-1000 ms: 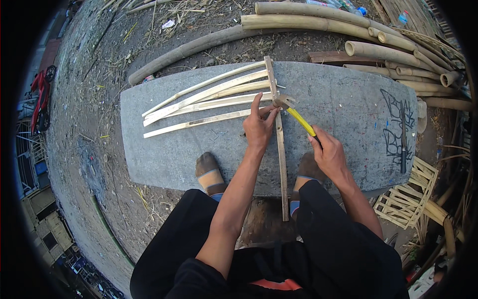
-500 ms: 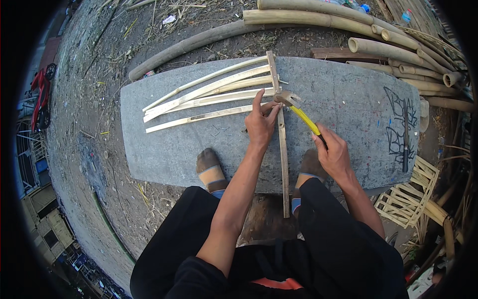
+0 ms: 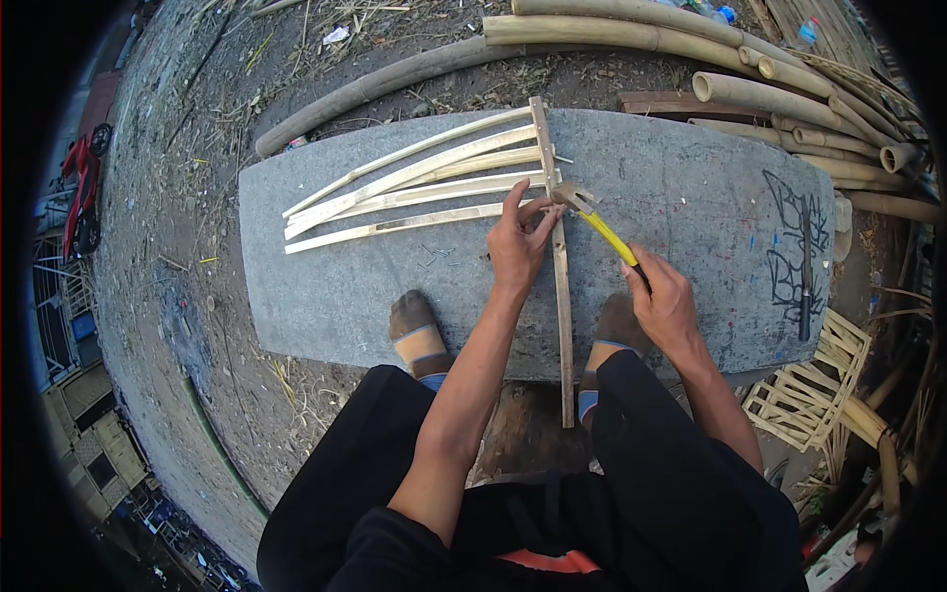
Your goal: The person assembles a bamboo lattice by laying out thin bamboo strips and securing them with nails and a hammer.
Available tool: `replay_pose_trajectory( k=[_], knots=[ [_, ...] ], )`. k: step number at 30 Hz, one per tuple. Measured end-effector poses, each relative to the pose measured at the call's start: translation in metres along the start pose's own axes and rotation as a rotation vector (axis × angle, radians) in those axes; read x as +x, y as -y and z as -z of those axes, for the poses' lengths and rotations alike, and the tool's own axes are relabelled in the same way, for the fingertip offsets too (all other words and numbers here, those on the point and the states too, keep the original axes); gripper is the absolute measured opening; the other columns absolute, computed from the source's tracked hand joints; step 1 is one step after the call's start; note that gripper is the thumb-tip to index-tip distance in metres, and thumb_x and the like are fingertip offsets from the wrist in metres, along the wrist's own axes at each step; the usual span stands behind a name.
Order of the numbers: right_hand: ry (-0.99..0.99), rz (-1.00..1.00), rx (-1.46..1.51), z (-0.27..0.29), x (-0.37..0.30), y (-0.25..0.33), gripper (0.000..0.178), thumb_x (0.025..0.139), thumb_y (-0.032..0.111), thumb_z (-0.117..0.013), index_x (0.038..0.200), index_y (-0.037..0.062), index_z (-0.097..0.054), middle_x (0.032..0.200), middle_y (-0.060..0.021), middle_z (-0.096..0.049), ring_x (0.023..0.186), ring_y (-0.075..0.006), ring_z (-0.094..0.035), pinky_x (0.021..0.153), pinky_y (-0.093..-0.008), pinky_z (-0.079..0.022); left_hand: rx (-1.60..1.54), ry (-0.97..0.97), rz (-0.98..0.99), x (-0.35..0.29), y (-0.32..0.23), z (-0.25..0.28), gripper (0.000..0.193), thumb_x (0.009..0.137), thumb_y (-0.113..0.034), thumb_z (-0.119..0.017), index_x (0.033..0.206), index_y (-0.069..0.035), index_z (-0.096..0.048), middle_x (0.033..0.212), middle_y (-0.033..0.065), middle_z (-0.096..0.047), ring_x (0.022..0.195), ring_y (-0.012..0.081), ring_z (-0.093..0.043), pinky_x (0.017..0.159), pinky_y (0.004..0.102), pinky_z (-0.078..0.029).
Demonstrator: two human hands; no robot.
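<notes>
My right hand (image 3: 663, 296) grips a claw hammer (image 3: 610, 237) by its yellow and black handle. The hammer head is right at the fingertips of my left hand (image 3: 517, 247), over a long upright bamboo strip (image 3: 562, 306). Thumb and finger of my left hand are pinched together at this strip; whatever is between them is too small to tell. Several pale bamboo slats (image 3: 395, 202) fan out leftward from the upper part of the strip. Loose nails (image 3: 437, 257) lie on the concrete slab (image 3: 691, 187), left of my left hand.
My feet in striped socks (image 3: 418, 333) rest on the slab's near edge. A dark bar-like tool (image 3: 804, 276) lies at its right end. Beyond are bamboo poles (image 3: 769, 89) and a curved pole (image 3: 395, 89). A slatted bamboo frame (image 3: 809, 385) leans at the lower right.
The lowest slat's left end has swung slightly up, away from me. The hammer head has shifted a little to the right, and my right hand has moved slightly with it.
</notes>
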State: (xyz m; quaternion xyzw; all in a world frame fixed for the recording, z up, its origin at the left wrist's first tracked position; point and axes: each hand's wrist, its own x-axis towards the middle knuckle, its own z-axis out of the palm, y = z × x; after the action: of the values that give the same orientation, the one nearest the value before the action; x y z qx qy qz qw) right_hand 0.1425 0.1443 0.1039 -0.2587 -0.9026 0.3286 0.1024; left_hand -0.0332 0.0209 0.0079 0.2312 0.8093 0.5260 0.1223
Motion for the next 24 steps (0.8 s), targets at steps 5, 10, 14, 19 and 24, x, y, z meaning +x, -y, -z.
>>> replay_pose_trajectory(
  k=[5,10,14,19,24],
  knots=[
    [-0.010,0.002,0.050,0.001,0.002,0.007,0.030,0.094,0.014,-0.064,0.122,0.0033,-0.062,0.091,-0.0182,-0.068,0.078,-0.0385,-0.068,0.063,-0.0440,-0.053,0.027,-0.013,-0.029,-0.003,0.002,0.001,0.064,0.082,-0.015,-0.082,0.137,-0.010,-0.049,0.102,0.0082,-0.076,0.059,0.0089,-0.059,0.055,0.0253,-0.049],
    [0.012,0.011,-0.015,-0.002,0.001,0.004,0.029,0.095,0.015,-0.063,0.123,0.0053,-0.061,0.087,-0.0169,-0.066,0.075,-0.0379,-0.067,0.060,-0.0441,-0.052,0.030,-0.025,0.027,-0.003,-0.004,0.001,0.060,0.080,-0.017,-0.082,0.132,-0.010,-0.054,0.107,0.0078,-0.075,0.059,0.0150,-0.058,0.056,0.0292,-0.049],
    [0.038,0.004,-0.018,-0.001,0.004,0.005,0.029,0.095,0.016,-0.062,0.122,0.0064,-0.061,0.087,-0.0165,-0.066,0.076,-0.0384,-0.067,0.061,-0.0451,-0.052,0.240,-0.064,-0.251,0.007,-0.009,0.011,0.050,0.078,-0.023,-0.083,0.122,-0.011,-0.064,0.110,0.0055,-0.070,0.080,0.0205,-0.062,0.068,0.0330,-0.050],
    [0.042,-0.016,-0.032,-0.001,0.003,0.004,0.028,0.095,0.016,-0.062,0.122,0.0073,-0.061,0.087,-0.0163,-0.066,0.077,-0.0386,-0.067,0.062,-0.0453,-0.052,0.598,0.006,-0.205,0.001,-0.013,0.018,0.042,0.079,-0.037,-0.081,0.114,-0.017,-0.071,0.108,0.0024,-0.067,0.109,0.0209,-0.058,0.100,0.0447,-0.038],
    [0.030,-0.014,-0.022,-0.005,0.003,0.005,0.029,0.095,0.016,-0.062,0.122,0.0070,-0.061,0.088,-0.0165,-0.066,0.077,-0.0389,-0.067,0.062,-0.0452,-0.052,0.550,-0.031,-0.252,0.001,-0.001,0.017,0.041,0.082,-0.042,-0.077,0.114,-0.018,-0.072,0.107,0.0028,-0.064,0.114,0.0229,-0.053,0.108,0.0493,-0.027]
  ],
)
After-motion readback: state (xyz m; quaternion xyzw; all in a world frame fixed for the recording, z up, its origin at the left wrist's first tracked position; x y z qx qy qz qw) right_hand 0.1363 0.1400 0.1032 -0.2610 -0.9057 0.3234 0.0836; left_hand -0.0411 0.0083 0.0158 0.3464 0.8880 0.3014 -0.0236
